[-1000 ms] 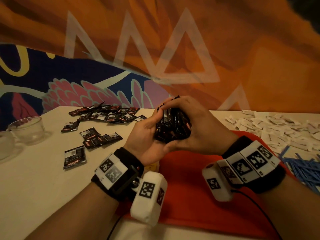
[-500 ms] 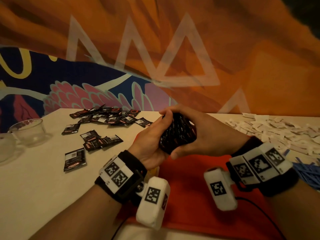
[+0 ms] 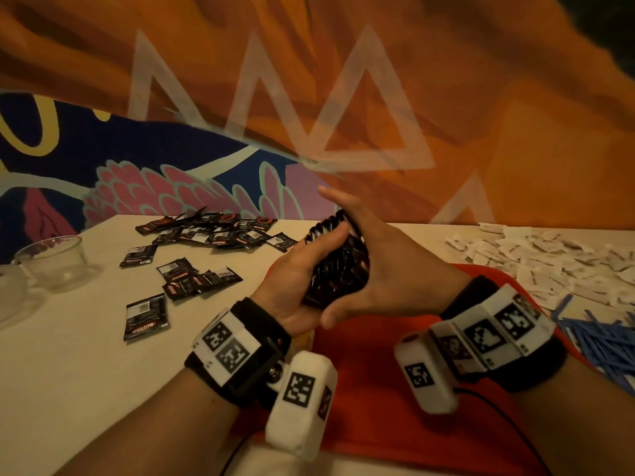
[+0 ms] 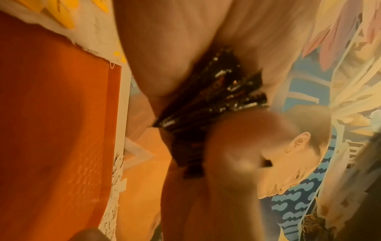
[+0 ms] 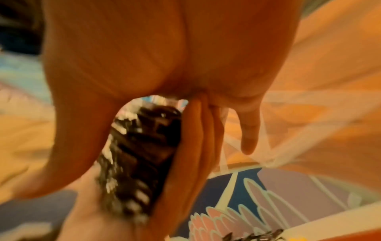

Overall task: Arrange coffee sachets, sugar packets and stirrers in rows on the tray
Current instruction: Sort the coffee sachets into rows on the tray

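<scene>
A stack of black coffee sachets (image 3: 338, 266) is held upright above the far left corner of the red tray (image 3: 378, 372). My left hand (image 3: 299, 269) grips it from the left, thumb laid across its upper edge. My right hand (image 3: 388, 269) lies flat against the stack's right side, fingers straight and pointing up, thumb low near the bottom. In the left wrist view the stack (image 4: 208, 104) fans out between both palms. The right wrist view shows the stack (image 5: 140, 146) alongside straight fingers (image 5: 195, 146). No sachets are visible on the tray.
Loose coffee sachets (image 3: 206, 231) lie scattered on the white table to the left. White sugar packets (image 3: 549, 259) are heaped at the back right, with blue stirrers (image 3: 604, 341) in front of them. Glass cups (image 3: 51, 262) stand at the far left. A painted wall rises close behind.
My right hand has uncurled from over the stack and now lies flat against its side. The stack has turned more upright in my left hand.
</scene>
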A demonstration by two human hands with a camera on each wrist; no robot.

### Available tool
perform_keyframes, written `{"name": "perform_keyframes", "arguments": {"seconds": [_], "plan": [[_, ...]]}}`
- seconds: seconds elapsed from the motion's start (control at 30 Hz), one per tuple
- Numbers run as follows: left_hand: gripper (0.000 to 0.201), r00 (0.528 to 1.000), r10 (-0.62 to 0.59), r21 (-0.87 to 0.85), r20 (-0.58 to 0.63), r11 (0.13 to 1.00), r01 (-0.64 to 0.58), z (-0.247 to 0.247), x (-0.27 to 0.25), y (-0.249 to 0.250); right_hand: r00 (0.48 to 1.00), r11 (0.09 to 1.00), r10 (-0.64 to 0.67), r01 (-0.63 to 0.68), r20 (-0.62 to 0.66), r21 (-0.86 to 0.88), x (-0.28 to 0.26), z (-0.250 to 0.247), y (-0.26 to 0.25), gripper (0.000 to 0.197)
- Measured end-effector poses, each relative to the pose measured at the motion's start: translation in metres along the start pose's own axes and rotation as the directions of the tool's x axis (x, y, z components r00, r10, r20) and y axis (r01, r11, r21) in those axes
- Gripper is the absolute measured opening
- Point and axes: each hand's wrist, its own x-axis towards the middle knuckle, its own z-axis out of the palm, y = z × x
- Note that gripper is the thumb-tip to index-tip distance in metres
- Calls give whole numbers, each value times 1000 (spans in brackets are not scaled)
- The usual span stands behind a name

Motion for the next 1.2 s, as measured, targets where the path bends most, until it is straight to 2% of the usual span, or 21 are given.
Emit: {"name": "perform_keyframes", "arguments": {"seconds": [0.07,0.13,0.33,0.53,0.63,0.73,0.83,0.87,0.97,1.0,1.1,1.2], "plan": [[36,1000,16,-3,1,1000,-16,2,0,-1,1000,996,-8,8,8,91,-1,-8,1,128],[38,1000,9,4,-7,1000,-9,3,1,-3,1000,995,-6,7,-16,98,-3,-13,3,126],[48,999,5,-27,-51,1000,-6,2,2,-9,1000,994,2,-2,-8,-114,1,-1,5,126],[25,1000,-10,23,-27,1000,10,-5,4,-11,998,981,59,-58,0,-184,2,3,10,130],[28,999,5,83,-52,997,-1,-8,6,-7,998,996,65,-66,-12,-68,1,-1,8,127],[33,995,38,122,-91,992,-27,-14,6,-1,976,968,193,-172,-104,184,0,-7,6,107],[27,995,33,141,-92,990,-20,-20,5,1,918,927,329,-269,-222,263,3,-4,13,85],[25,996,39,153,-86,988,-25,-20,5,2,909,918,345,-274,-235,287,4,-3,17,75],[42,996,61,167,-73,985,-48,-20,6,2,910,894,341,-236,-235,382,6,-2,23,34],[44,995,65,164,-72,985,-53,-20,6,1,903,888,343,-221,-260,404,7,-3,26,26],[39,992,59,152,-115,988,-41,-20,7,2,867,879,357,-185,-349,440,7,-8,32,22],[28,985,65,15,-162,998,-64,-23,10,5,803,876,350,-100,-482,471,7,-12,28,17]]}}
